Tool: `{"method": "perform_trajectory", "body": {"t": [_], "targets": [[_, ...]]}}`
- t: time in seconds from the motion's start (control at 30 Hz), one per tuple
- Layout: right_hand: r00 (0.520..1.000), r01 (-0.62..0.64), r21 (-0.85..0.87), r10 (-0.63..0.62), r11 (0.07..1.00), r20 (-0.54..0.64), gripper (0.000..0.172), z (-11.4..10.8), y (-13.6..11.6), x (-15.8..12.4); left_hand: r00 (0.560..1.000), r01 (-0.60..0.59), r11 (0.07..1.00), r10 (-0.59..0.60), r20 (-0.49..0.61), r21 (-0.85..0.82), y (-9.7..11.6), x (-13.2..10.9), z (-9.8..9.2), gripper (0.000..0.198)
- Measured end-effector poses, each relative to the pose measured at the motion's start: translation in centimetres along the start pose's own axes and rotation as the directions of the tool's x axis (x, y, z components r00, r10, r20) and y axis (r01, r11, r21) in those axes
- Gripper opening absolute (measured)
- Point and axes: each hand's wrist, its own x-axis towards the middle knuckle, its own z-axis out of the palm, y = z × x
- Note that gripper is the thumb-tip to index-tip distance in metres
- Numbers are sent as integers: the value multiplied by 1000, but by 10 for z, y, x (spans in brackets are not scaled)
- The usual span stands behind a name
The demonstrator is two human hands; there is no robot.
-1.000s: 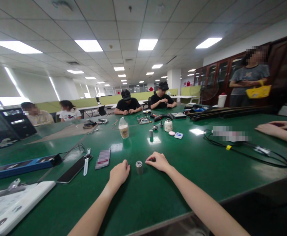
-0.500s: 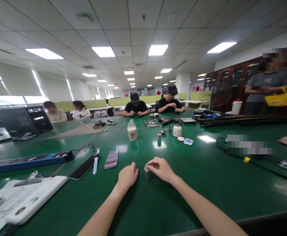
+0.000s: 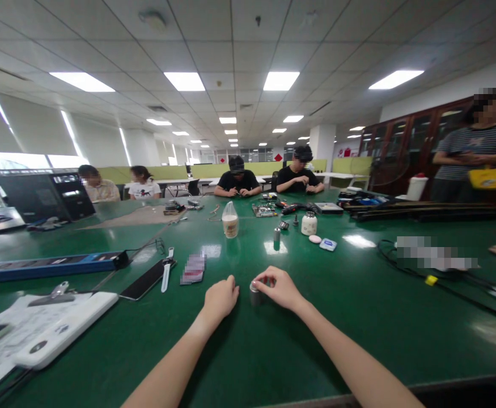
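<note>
A small grey metal cylinder (image 3: 254,294) stands upright on the green table (image 3: 273,351) in front of me. My right hand (image 3: 278,289) pinches its top with the fingertips, fingers curled over it. My left hand (image 3: 221,298) rests on the table just left of the cylinder, loosely closed, not touching it and holding nothing that I can see.
A black phone (image 3: 145,280), a wristwatch (image 3: 166,275) and a blurred card (image 3: 193,268) lie to the left. A clipboard (image 3: 43,328) sits at the near left, a blue bar (image 3: 47,266) beyond it. A plastic bottle (image 3: 230,220), jar (image 3: 309,224) and cables (image 3: 443,277) lie farther off. Several people sit at the far end.
My right hand moved from beside the cylinder onto its top and now grips it. The camera has swung slightly left, shifting the scene right.
</note>
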Motion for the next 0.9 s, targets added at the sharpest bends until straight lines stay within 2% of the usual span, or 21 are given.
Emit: {"method": "perform_trajectory", "body": {"t": [0.1,0.17,0.27,0.37,0.57,0.67,0.77,0.9], "targets": [[999,2,45,0,999,-48,22,-6,10,4,1000,5,1000,-5,0,-7,2,-1,-2,20],[998,-31,9,31,999,-50,23,-13,23,4,1000,7,1000,-7,-1,-12,4,-2,-4,20],[992,-102,-117,109,988,61,19,-21,43,2,1000,13,1000,-13,7,-18,5,-3,-6,21],[970,-121,-197,158,973,184,17,-26,56,-1,1000,18,1000,-18,20,-22,6,-3,-7,22],[957,-153,-153,185,976,222,41,-32,70,3,1000,15,1000,-15,14,-19,6,-2,-7,21],[949,-157,-121,184,980,257,46,-33,74,3,1000,16,1000,-16,10,-18,6,-2,-6,20],[955,-120,-154,157,981,252,40,-31,72,1,1000,23,1000,-22,6,-10,6,-2,-5,20],[963,-111,-211,158,971,218,25,-27,63,0,1000,19,1000,-19,-1,-5,5,-3,-4,20]]}}
